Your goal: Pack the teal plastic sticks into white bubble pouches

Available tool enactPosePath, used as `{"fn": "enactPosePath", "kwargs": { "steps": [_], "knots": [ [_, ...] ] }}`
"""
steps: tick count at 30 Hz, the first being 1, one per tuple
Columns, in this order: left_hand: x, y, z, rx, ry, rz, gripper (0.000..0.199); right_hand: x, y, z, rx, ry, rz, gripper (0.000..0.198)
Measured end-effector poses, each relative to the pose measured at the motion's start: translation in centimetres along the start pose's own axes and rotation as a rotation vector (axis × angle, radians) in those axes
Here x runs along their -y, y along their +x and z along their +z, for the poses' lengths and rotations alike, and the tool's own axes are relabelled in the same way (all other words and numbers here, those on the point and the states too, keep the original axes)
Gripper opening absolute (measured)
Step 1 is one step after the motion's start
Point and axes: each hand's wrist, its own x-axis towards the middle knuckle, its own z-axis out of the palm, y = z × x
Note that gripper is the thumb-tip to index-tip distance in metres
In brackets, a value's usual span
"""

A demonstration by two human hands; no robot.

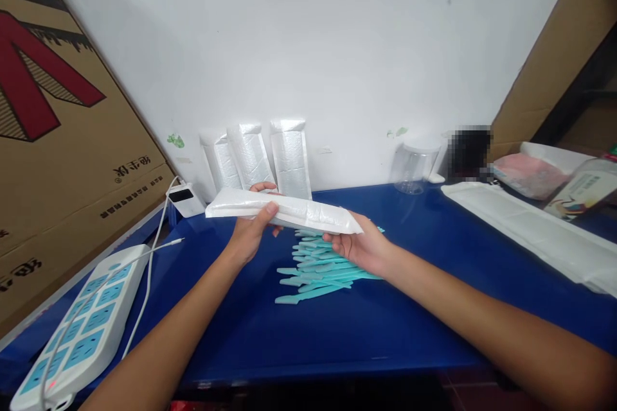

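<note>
Hands hold one long white padded pouch (283,210) flat in the air, above the shiny blue worktop (337,327). The left hand (250,231) pinches the pouch near its nine o'clock end, thumb on top and fingers under it. The right hand (359,247) is cupped under the three o'clock end, and its grip looks loose around that tip.

The pouch could slip, I think. The right hand only props it up from below, so a small tilt might let it slide down. It could then land on the pile of thin teal plastic sticks (315,266) lying right under it and knock them apart. The sticks are stacked loose, and some may roll toward the six o'clock edge of the worktop.

The pouch is long and narrow, soft and a bit puffy, with a bumpy skin. It sags a little in the middle. Whether anything is inside is not clear.

At twelve o'clock, three white padded pouches (263,157) just like it stand leaning on the white wall. At eight o'clock lies a white power strip with light blue sockets (80,327). At two o'clock stands a clear plastic jar (413,169), well apart from the hands.
</note>
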Motion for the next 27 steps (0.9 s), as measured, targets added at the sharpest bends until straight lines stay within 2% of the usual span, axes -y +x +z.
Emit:
{"fn": "enactPosePath", "kwargs": {
  "steps": [7, 12, 15, 19, 22, 27],
  "knots": [
    [-0.6, 0.0, 0.0, 0.035, -0.018, 0.028, 0.064, -0.4, -0.1, 0.3, -0.154, -0.141, -0.070, 0.018],
    [-0.3, -0.3, 0.4, 0.026, -0.031, -0.036, 0.060, 0.2, -0.3, 0.0, -0.157, -0.220, -0.235, 0.026],
    [-0.2, -0.5, 0.6, 0.045, -0.051, -0.085, 0.055, 0.8, 0.3, -0.7, -0.234, -0.294, -0.341, 0.031],
    [0.0, -0.4, 0.5, -0.003, -0.139, -0.127, 0.053, 1.9, 1.8, -2.1, -0.362, -0.447, -0.493, 0.044],
    [0.5, -0.3, 0.7, -0.050, -0.209, -0.212, 0.045, 2.8, 2.6, -3.0, -0.421, -0.624, -0.655, 0.051],
    [1.5, -0.7, 1.8, -0.125, -0.282, -0.420, 0.036, 3.4, 2.1, -2.9, -0.367, -0.862, -0.853, 0.047]
  ]
}}
